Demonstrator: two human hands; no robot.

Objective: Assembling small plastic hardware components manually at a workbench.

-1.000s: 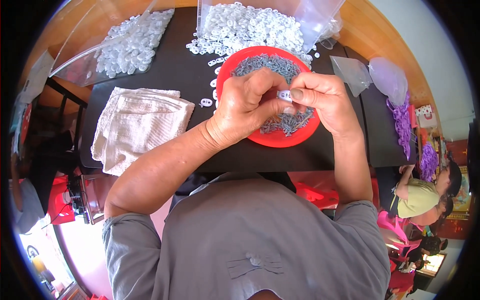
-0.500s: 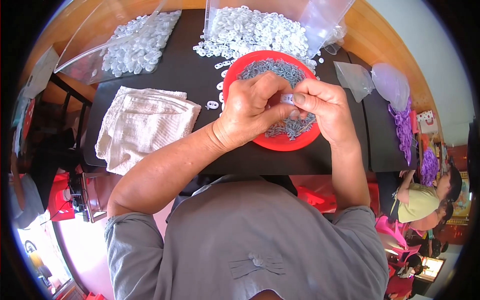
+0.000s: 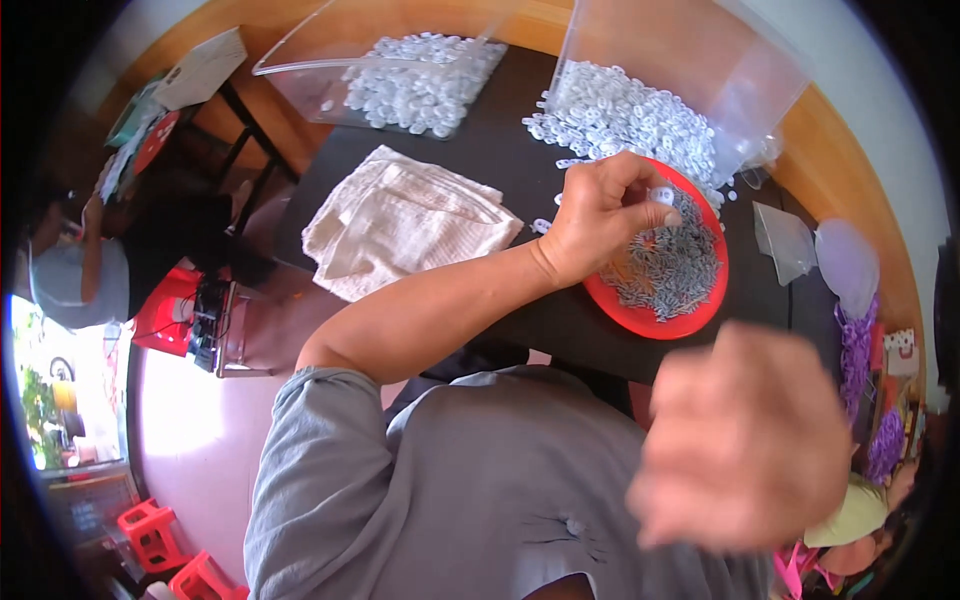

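My left hand (image 3: 605, 215) pinches a small white oval plastic piece with two holes (image 3: 663, 196) between thumb and fingers. It is over a red bowl (image 3: 648, 326) full of small grey screw-like pieces (image 3: 675, 275). Close to the camera, my right hand (image 3: 745, 440) is raised in front of my chest and smeared by motion. Its fingers look curled, but what they hold, if anything, is hidden. Behind the bowl, many similar white plastic pieces (image 3: 625, 110) spill from a clear plastic bag onto the dark table (image 3: 545, 330).
A folded cream towel (image 3: 410, 220) lies left of the bowl. Another clear bag of white pieces (image 3: 425, 85) stands behind it. Small clear bags (image 3: 785, 240) and purple strands (image 3: 855, 350) are at the right. Red stools (image 3: 152, 535) stand lower left; a person (image 3: 80, 270) sits at the far left.
My right hand has left the white piece and come up toward the camera. My left hand keeps the piece. The view has swung left, so the table appears farther right.
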